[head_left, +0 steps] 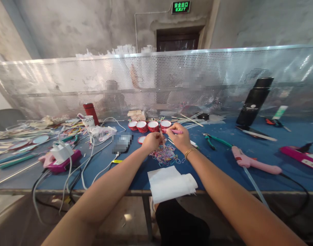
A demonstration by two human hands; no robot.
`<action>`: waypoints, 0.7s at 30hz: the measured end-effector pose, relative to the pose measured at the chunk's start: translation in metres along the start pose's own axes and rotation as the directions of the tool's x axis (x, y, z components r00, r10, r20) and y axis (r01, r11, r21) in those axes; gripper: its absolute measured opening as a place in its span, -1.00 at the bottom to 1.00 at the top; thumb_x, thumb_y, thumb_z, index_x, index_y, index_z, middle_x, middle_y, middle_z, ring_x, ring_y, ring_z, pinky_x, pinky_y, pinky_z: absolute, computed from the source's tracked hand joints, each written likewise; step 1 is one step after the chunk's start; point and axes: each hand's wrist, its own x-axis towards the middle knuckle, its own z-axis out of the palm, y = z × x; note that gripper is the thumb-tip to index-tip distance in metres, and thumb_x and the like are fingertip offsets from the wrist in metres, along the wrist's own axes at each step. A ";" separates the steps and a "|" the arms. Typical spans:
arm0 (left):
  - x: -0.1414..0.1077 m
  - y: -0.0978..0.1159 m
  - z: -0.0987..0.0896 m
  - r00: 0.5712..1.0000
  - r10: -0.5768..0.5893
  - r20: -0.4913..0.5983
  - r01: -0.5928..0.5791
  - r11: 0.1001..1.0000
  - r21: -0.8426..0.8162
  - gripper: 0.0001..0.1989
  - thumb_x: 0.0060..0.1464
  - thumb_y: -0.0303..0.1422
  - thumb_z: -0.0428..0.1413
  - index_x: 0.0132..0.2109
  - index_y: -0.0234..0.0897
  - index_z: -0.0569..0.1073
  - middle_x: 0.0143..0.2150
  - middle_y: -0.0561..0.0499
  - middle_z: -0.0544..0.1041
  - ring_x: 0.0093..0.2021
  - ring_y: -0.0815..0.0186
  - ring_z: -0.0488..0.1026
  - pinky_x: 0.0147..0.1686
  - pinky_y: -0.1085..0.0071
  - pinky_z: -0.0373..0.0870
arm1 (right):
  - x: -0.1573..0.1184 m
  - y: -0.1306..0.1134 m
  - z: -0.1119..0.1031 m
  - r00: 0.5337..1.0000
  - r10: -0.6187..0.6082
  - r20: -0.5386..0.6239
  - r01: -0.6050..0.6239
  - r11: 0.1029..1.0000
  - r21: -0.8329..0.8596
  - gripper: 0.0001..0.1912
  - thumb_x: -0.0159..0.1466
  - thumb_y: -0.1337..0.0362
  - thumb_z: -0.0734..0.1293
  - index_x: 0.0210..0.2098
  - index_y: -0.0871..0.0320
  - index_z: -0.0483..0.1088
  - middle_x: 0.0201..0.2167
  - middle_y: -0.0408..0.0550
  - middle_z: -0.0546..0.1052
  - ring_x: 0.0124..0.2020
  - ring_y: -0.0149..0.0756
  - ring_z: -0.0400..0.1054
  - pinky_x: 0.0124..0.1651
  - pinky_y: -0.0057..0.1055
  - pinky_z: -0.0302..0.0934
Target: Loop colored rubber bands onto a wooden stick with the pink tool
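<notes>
My left hand (151,142) is closed, its fingertips pinching a thin, pale strip (161,134) that stands nearly upright. My right hand (180,139) is wrapped round a pink pen-like tool (175,131), whose tip points left toward the strip. Below both hands lies a loose heap of small colourful wire-like loops (165,156). Just beyond the hands, several red round pots with white tops (153,126) stand in a row. A flat red-rimmed white disc (141,140) lies beside my left hand, partly covered by it.
A white cloth (172,184) hangs over the table's front edge. To the right are green-handled pliers (210,140), a pink glue gun (256,164) and a black bottle (254,102). Leftward lie a phone (122,143), cables and a magenta power strip (65,164). A perforated metal screen (223,78) closes the back.
</notes>
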 end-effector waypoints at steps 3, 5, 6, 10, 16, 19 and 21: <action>-0.001 0.001 0.000 1.000 0.008 0.001 -0.008 1.000 -0.011 -0.89 0.15 -0.42 0.16 -0.35 -0.34 0.52 -0.41 -0.01 0.61 -0.48 0.40 0.51 -0.43 0.53 0.41 | 0.000 0.000 0.000 1.000 -0.004 0.027 0.004 1.000 0.005 -0.84 0.21 0.20 0.32 -0.49 0.07 0.36 -0.47 -0.12 0.53 -0.37 -0.24 0.39 -0.26 -0.34 0.18; -0.001 0.002 0.000 1.000 -0.006 -0.001 0.006 1.000 -0.026 -0.90 0.14 -0.43 0.17 -0.35 -0.34 0.52 -0.40 -0.01 0.61 -0.47 0.40 0.52 -0.41 0.52 0.42 | 0.000 -0.001 0.000 1.000 0.005 0.019 -0.005 1.000 -0.001 -0.84 0.21 0.20 0.32 -0.49 0.07 0.36 -0.47 -0.12 0.53 -0.37 -0.24 0.40 -0.27 -0.35 0.18; -0.001 0.002 0.000 1.000 -0.012 -0.002 0.012 1.000 -0.028 -0.91 0.14 -0.43 0.17 -0.34 -0.34 0.52 -0.40 -0.01 0.62 -0.46 0.39 0.53 -0.41 0.52 0.43 | 0.000 -0.001 0.000 1.000 0.009 0.005 -0.009 1.000 -0.006 -0.84 0.20 0.21 0.33 -0.49 0.07 0.35 -0.47 -0.13 0.53 -0.37 -0.24 0.40 -0.26 -0.35 0.18; 0.000 0.001 0.001 1.000 -0.018 0.000 0.018 0.999 -0.047 -0.91 0.14 -0.44 0.16 -0.33 -0.34 0.52 -0.42 -0.01 0.61 -0.46 0.38 0.53 -0.42 0.51 0.42 | 0.000 -0.001 0.000 1.000 -0.004 0.006 0.004 1.000 0.010 -0.84 0.20 0.21 0.33 -0.50 0.07 0.35 -0.49 -0.14 0.51 -0.39 -0.25 0.39 -0.27 -0.35 0.19; 0.005 -0.008 0.001 1.000 0.016 0.009 -0.015 0.999 -0.052 -0.90 0.13 -0.44 0.16 -0.35 -0.34 0.52 -0.43 -0.01 0.60 -0.45 0.37 0.52 -0.43 0.51 0.41 | 0.000 0.000 0.000 1.000 -0.010 0.001 0.010 1.000 0.015 -0.84 0.21 0.21 0.32 -0.50 0.07 0.34 -0.48 -0.13 0.52 -0.37 -0.23 0.40 -0.25 -0.34 0.20; 0.006 -0.010 0.001 0.999 0.037 0.007 -0.037 0.999 -0.031 -0.90 0.12 -0.43 0.17 -0.35 -0.35 0.53 -0.44 -0.01 0.59 -0.46 0.37 0.51 -0.44 0.52 0.40 | 0.000 -0.001 0.000 1.000 -0.014 0.006 0.014 0.999 0.029 -0.84 0.20 0.22 0.32 -0.49 0.06 0.35 -0.48 -0.13 0.53 -0.38 -0.23 0.40 -0.24 -0.34 0.21; 0.005 -0.009 0.001 0.999 0.042 0.004 -0.042 0.999 -0.016 -0.88 0.12 -0.44 0.15 -0.37 -0.35 0.52 -0.45 -0.01 0.58 -0.48 0.38 0.50 -0.45 0.52 0.39 | 0.000 0.000 0.000 1.000 -0.011 0.019 0.011 0.999 0.040 -0.85 0.21 0.22 0.32 -0.49 0.06 0.35 -0.48 -0.13 0.53 -0.38 -0.23 0.41 -0.24 -0.33 0.22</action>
